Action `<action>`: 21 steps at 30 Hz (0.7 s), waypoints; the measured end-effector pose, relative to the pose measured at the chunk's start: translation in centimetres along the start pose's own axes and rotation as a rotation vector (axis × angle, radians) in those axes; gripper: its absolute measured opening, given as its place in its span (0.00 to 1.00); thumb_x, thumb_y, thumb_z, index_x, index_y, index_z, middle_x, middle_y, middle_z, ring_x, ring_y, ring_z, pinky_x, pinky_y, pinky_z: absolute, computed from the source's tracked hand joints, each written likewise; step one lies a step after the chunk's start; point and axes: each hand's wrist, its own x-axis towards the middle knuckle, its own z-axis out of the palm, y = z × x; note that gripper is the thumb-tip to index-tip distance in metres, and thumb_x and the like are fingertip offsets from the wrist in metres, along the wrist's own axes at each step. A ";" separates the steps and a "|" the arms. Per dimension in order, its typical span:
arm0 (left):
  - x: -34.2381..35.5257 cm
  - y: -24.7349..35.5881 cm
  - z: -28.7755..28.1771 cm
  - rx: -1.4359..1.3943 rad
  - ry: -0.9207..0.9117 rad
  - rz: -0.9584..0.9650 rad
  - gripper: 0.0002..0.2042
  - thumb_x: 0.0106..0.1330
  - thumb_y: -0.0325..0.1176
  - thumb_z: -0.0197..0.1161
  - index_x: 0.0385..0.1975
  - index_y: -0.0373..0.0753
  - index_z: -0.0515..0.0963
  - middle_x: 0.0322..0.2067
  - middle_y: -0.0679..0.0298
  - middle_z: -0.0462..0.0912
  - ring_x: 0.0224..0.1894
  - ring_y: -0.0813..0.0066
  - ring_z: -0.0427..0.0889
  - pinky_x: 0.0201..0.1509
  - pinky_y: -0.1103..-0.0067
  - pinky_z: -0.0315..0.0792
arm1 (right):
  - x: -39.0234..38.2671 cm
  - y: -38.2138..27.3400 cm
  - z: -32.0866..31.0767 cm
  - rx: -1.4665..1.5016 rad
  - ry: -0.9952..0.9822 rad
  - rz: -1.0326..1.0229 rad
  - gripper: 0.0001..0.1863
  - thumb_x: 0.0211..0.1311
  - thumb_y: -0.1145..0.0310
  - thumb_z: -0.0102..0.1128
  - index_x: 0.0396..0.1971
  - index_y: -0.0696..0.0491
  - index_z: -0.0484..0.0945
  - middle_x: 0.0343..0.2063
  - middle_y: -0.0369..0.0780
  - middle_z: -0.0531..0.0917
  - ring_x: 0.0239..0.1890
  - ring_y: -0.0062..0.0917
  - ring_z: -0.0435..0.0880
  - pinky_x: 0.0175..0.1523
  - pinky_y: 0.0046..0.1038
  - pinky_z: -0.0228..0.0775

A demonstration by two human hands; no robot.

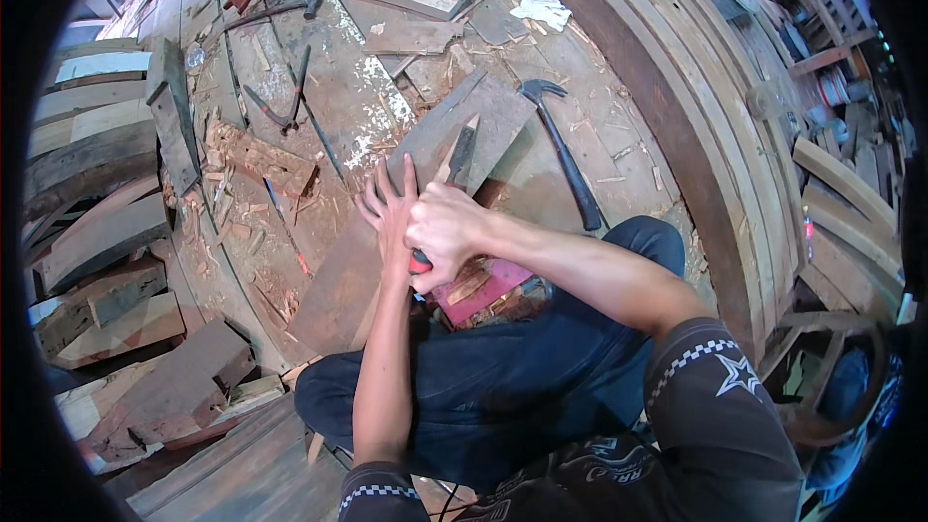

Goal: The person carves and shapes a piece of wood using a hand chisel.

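My right hand [447, 232] is closed in a fist round a tool with a red and black handle [420, 262]. Beyond the fist a narrow, dark, tapering strip [464, 149] points away from me; it looks like the tool's blade, but my fingers hide the join. My left hand [389, 208] lies with fingers spread on a long brown plank [333, 280], its wrist beside the right fist. The plank slants from my folded legs toward the far right. Just right of it rests a claw hammer [564, 155] with a dark handle.
Pincers [287, 101], a second hammer [275, 12] and a holed wood block [259, 157] lie on the chip-strewn floorboards. Cut timbers [97, 155] are stacked at the left. Long curved beams [677, 97] run along the right. A pink piece [483, 292] lies by my legs.
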 end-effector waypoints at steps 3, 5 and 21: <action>-0.1 -0.3 0.6 0.034 -0.018 -0.062 0.36 0.63 0.52 0.53 0.71 0.53 0.50 0.69 0.48 0.47 0.69 0.43 0.47 0.68 0.44 0.35 | -0.5 -0.7 0.4 0.032 -0.032 -0.058 0.22 0.28 0.46 0.62 0.05 0.53 0.76 0.05 0.44 0.71 0.11 0.40 0.75 0.19 0.36 0.64; 0.1 -0.5 0.7 0.058 -0.014 -0.034 0.37 0.63 0.54 0.53 0.71 0.53 0.49 0.69 0.49 0.47 0.69 0.43 0.46 0.68 0.44 0.34 | 0.0 -0.2 0.5 0.020 0.000 -0.031 0.22 0.28 0.46 0.62 0.05 0.53 0.76 0.05 0.44 0.71 0.11 0.40 0.75 0.19 0.36 0.64; 0.5 -0.1 0.5 0.046 -0.094 -0.101 0.38 0.64 0.60 0.52 0.71 0.53 0.50 0.70 0.50 0.46 0.69 0.42 0.47 0.68 0.43 0.36 | -0.5 -0.7 1.5 0.009 0.003 -0.062 0.24 0.29 0.44 0.62 0.06 0.54 0.78 0.04 0.44 0.72 0.09 0.40 0.74 0.16 0.36 0.65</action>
